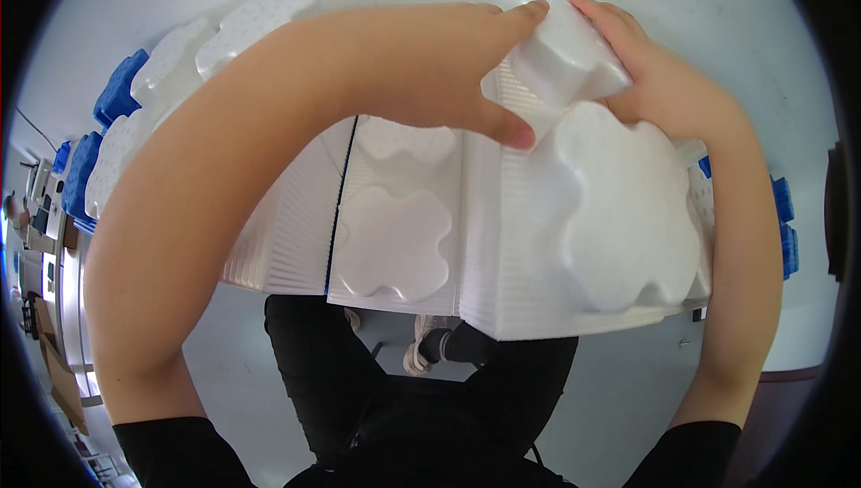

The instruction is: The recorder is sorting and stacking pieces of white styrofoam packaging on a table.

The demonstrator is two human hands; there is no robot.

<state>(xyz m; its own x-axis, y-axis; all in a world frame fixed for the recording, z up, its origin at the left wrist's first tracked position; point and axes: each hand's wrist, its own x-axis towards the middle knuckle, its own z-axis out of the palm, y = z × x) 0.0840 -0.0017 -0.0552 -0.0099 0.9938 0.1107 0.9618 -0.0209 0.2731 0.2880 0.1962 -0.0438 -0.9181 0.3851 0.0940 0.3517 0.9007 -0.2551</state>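
- The person stands over a white table [134, 4], both bare arms reaching forward above a white moulded tray [502, 246] held close under the camera
- The left hand [430, 66] comes across from the left, palm down, fingers [529, 13] stretched over the far side of a raised white block [565, 57] on the tray, thumb pressing the tray's ribbed face just below it
- The right hand [655, 75] is clamped on the same block from the other side, fingers curled over its top edge so that both hands' fingertips nearly meet there
- So both hands are closed on the block, which sits at the tray's far end, above a big cloud-shaped bump [628, 210]
- A second tray [386, 228] with two smaller flower-shaped bumps lies just beside the first, to the left, with a dark seam along its left edge
- More white trays [224, 30] with the same scalloped outline lie in a row on the table behind the left arm
- Blue trays [117, 93] stand at the table's left rim, and more blue ones [785, 219] show at the right, partly hidden by the right forearm
- Below the trays are the person's black trousers [404, 398] and grey floor [628, 380]
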